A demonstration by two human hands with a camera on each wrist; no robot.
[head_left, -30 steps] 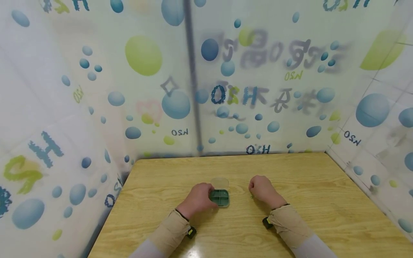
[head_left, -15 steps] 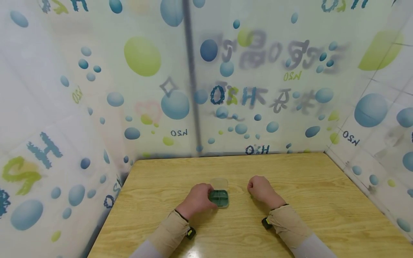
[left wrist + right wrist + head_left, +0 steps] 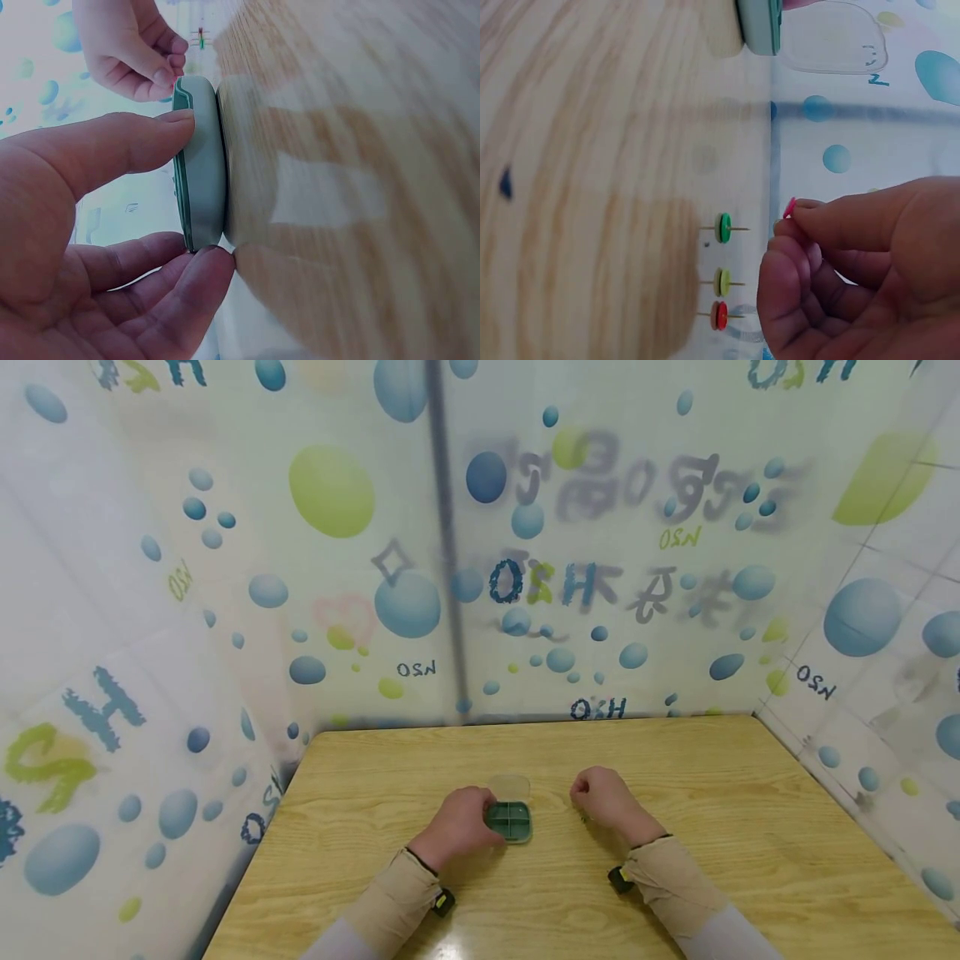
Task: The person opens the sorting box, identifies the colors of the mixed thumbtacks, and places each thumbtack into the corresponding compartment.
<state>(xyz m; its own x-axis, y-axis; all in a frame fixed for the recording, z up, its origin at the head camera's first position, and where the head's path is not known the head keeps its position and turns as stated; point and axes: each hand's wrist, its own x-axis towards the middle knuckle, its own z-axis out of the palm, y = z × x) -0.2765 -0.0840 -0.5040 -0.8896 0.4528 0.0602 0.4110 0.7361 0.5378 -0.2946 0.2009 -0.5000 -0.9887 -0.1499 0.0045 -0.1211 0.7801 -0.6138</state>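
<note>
My left hand [image 3: 459, 820] grips a small green pill box [image 3: 520, 831] by its sides, thumb on one edge and fingers on the other. The box is divided into four-way compartments, and its clear lid [image 3: 511, 787] stands open at the back. In the left wrist view the pale green wall [image 3: 205, 165] of the box is close over the table. My right hand [image 3: 609, 800] pinches a pink thumbtack [image 3: 790, 207] between thumb and index finger, to the right of the box. Below that hand, green [image 3: 725, 227], yellow [image 3: 724, 282] and red [image 3: 721, 316] thumbtacks stand point up on the table.
The glossy wood-grain table [image 3: 390, 756] carries the box and tacks. Behind it rises a white wall [image 3: 337, 610] printed with blue and green bubbles. Both wrists wear tan wraps [image 3: 401, 893] with small dark devices [image 3: 444, 902] strapped on.
My right hand has shifted slightly left, towards the pill box, and tacks below it show a little more. My left hand and the box hold still.
</note>
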